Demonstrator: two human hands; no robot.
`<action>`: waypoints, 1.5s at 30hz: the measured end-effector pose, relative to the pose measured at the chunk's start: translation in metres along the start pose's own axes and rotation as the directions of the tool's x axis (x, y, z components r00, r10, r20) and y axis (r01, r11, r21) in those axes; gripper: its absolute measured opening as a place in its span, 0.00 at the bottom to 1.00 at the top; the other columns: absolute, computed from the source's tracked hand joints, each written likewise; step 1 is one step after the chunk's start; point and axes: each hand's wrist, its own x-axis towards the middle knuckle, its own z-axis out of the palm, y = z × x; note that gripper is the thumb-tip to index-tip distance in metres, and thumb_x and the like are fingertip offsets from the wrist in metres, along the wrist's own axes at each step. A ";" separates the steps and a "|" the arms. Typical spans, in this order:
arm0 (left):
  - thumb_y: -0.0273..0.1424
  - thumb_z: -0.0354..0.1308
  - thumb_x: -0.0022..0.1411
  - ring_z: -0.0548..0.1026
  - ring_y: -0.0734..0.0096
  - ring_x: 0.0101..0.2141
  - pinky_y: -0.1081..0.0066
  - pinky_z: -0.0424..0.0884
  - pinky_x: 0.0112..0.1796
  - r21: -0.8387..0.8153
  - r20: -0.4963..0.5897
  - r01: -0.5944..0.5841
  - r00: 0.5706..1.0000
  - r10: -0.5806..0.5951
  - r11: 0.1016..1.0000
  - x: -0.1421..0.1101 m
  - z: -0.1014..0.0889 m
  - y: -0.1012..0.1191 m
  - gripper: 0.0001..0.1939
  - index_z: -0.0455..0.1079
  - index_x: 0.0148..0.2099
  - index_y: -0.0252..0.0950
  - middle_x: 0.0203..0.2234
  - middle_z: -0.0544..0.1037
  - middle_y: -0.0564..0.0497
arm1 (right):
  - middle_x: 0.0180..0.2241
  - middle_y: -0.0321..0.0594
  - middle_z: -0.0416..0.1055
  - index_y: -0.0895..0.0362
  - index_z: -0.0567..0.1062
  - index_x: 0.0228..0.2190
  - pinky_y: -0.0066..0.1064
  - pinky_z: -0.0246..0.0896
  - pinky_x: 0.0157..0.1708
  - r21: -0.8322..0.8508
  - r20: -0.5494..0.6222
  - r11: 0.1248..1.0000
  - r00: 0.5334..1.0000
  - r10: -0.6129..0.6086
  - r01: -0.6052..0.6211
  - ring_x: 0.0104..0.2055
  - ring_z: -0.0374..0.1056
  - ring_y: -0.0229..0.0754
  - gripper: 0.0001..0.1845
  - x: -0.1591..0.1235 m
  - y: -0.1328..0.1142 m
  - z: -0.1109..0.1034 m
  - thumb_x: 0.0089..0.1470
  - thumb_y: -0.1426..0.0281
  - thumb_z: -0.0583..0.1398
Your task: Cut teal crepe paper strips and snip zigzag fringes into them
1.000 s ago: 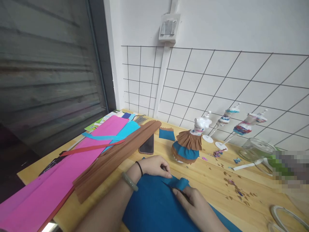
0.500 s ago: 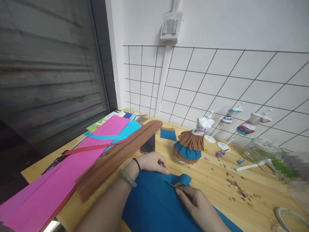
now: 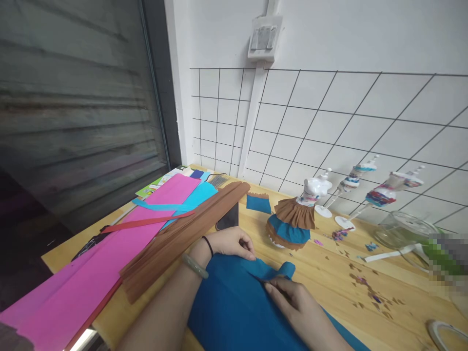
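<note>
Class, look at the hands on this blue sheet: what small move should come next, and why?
Perhaps ease the dark pointed tool slightly forward: the right hand holds it at the blue sheet, beside a curled edge, and the left hand touches the sheet ahead.

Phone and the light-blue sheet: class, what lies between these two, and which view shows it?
The long brown folded strip lies between the phone and the light-blue sheet; the head view shows it.

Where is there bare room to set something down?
Best: the wood between the right hand and the scattered scraps. A smaller patch lies between the phone and the skirted dress form. Crowded: the left, under the pink sheet and brown sheet, and around the clear jar.
</note>
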 end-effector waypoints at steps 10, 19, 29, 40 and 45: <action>0.40 0.64 0.43 0.66 0.78 0.24 0.78 0.61 0.27 -0.017 -0.006 -0.023 1.000 0.023 1.000 0.000 0.000 0.000 0.16 0.74 0.30 0.33 0.21 0.73 0.55 | 0.24 0.35 0.68 0.55 0.68 0.22 0.27 0.57 0.29 -0.032 0.006 0.999 1.000 0.009 -0.008 0.27 0.65 0.40 0.20 0.005 -0.002 0.004 0.57 0.59 0.47; 0.40 0.64 0.43 0.66 0.78 0.23 0.78 0.61 0.26 -0.034 -0.005 -0.023 1.000 0.023 0.999 -0.001 -0.001 0.003 0.16 0.74 0.30 0.32 0.21 0.72 0.55 | 0.23 0.35 0.68 0.55 0.67 0.21 0.26 0.57 0.27 -0.015 -0.014 0.999 0.999 0.032 -0.032 0.26 0.65 0.40 0.20 0.004 -0.003 0.004 0.56 0.58 0.47; 0.40 0.63 0.44 0.68 0.76 0.26 0.78 0.62 0.28 -0.043 0.000 -0.037 0.999 0.037 0.998 -0.001 -0.001 0.001 0.16 0.74 0.30 0.33 0.23 0.74 0.54 | 0.27 0.35 0.73 0.55 0.72 0.27 0.26 0.59 0.31 0.004 0.014 1.000 1.000 0.001 -0.001 0.29 0.67 0.41 0.18 0.012 -0.007 0.005 0.56 0.59 0.47; 0.41 0.64 0.44 0.69 0.76 0.25 0.77 0.63 0.29 -0.064 0.012 -0.033 0.999 0.034 0.997 -0.001 -0.002 0.002 0.16 0.74 0.31 0.33 0.23 0.74 0.54 | 0.25 0.35 0.72 0.54 0.71 0.26 0.26 0.59 0.30 0.023 0.000 1.000 1.000 0.011 -0.011 0.29 0.67 0.41 0.18 0.012 -0.008 0.006 0.56 0.58 0.48; 0.42 0.63 0.43 0.69 0.76 0.26 0.77 0.63 0.30 -0.069 0.010 -0.039 0.999 0.040 0.997 0.000 -0.001 0.002 0.16 0.74 0.30 0.33 0.23 0.74 0.54 | 0.28 0.34 0.74 0.53 0.73 0.29 0.26 0.59 0.31 0.041 0.006 0.999 1.000 0.011 -0.011 0.31 0.68 0.42 0.17 0.014 -0.013 0.005 0.56 0.59 0.48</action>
